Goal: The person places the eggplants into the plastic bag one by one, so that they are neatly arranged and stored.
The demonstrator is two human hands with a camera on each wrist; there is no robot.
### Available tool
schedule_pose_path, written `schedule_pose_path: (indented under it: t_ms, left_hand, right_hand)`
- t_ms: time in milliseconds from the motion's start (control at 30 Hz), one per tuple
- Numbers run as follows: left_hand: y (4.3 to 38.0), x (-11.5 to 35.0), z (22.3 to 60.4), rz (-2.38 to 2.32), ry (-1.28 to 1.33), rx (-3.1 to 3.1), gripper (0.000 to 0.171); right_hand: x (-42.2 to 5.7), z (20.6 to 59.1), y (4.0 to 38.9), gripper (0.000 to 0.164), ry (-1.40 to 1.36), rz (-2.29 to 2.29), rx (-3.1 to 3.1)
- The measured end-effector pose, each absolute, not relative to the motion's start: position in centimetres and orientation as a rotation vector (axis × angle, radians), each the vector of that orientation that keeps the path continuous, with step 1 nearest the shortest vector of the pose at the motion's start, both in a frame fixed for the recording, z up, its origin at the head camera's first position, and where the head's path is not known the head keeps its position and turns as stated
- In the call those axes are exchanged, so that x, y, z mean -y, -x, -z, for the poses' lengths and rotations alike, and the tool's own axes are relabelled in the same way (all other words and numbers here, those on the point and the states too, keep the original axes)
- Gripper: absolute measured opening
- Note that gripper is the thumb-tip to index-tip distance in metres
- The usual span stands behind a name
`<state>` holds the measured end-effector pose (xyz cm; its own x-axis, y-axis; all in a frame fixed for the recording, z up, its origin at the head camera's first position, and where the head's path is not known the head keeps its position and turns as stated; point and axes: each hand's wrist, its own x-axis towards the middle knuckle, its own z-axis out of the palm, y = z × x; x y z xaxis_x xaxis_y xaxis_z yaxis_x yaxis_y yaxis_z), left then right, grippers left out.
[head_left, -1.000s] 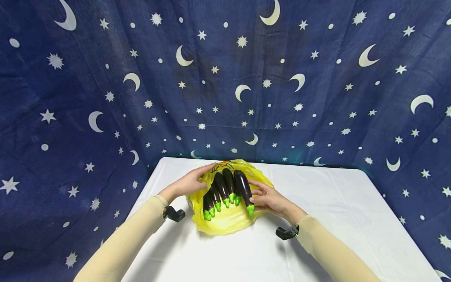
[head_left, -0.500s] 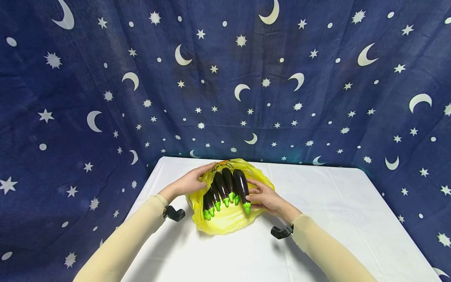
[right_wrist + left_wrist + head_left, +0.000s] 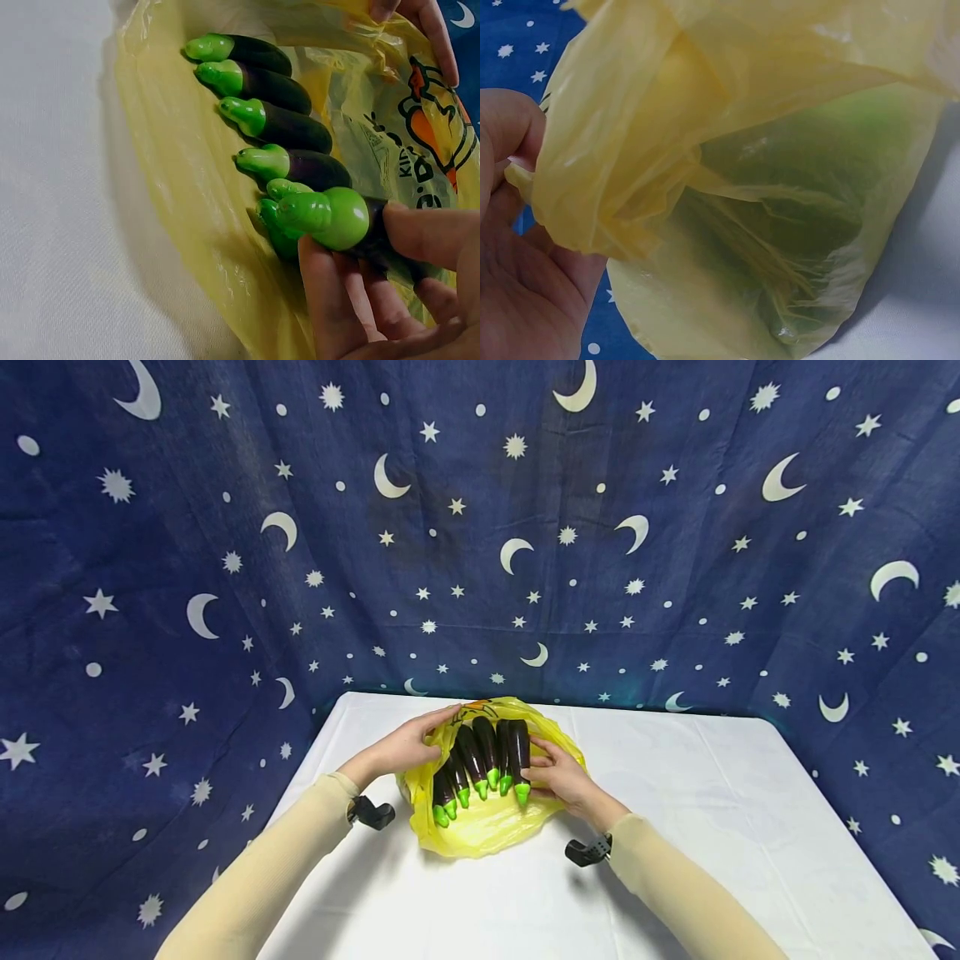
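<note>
A yellow plastic bag (image 3: 487,839) lies on its side with its mouth facing me. Inside it, several dark purple eggplants (image 3: 470,756) with bright green caps lie side by side. My left hand (image 3: 405,749) grips the bag's rim on the left side; the left wrist view shows the film (image 3: 630,150) bunched between thumb and fingers. At the right of the row, my right hand (image 3: 567,781) holds one eggplant (image 3: 519,752) within the mouth. In the right wrist view its thumb and fingers pinch that eggplant (image 3: 341,217) below the cap, over its neighbours' green caps.
A white-covered table (image 3: 675,777) carries the bag near its back edge. Behind and to the left hangs a dark blue cloth (image 3: 480,552) with moons and stars. Black straps with devices (image 3: 588,852) sit on both wrists.
My right hand has moved left with the eggplant, bringing it upright in line beside the others at the row's right end. My left hand has stayed on the bag's rim.
</note>
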<state>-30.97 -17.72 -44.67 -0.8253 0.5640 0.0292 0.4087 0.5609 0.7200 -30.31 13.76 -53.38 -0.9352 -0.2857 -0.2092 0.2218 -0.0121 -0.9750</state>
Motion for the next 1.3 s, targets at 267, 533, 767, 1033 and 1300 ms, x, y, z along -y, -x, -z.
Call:
schedule_pose_path:
  t_ms: [267,533,767,1033,1300]
  left_hand:
    - [31.0,17.6,44.5,-1.115,-0.795,-2.585,0.083]
    - [30.8,17.3,44.2,-1.125,-0.788,-2.577,0.084]
    - [30.6,17.3,44.1,-1.135,-0.804,-2.58,0.084]
    - [30.5,17.2,44.0,-1.149,-0.798,-2.561,0.084]
    - [30.5,17.1,44.0,-1.144,-0.791,-2.562,0.084]
  right_hand:
    - [-13.2,53.3,30.3,0.08,-0.02,1.977,-2.041]
    - [-12.9,53.4,30.5,0.081,-0.095,1.938,-2.123]
    - [-12.7,53.2,30.6,0.08,-0.14,1.877,-2.18]
    - [-12.6,53.1,30.9,0.08,-0.174,1.851,-2.203]
    - [-12.4,53.4,31.3,0.079,-0.208,1.83,-2.237]
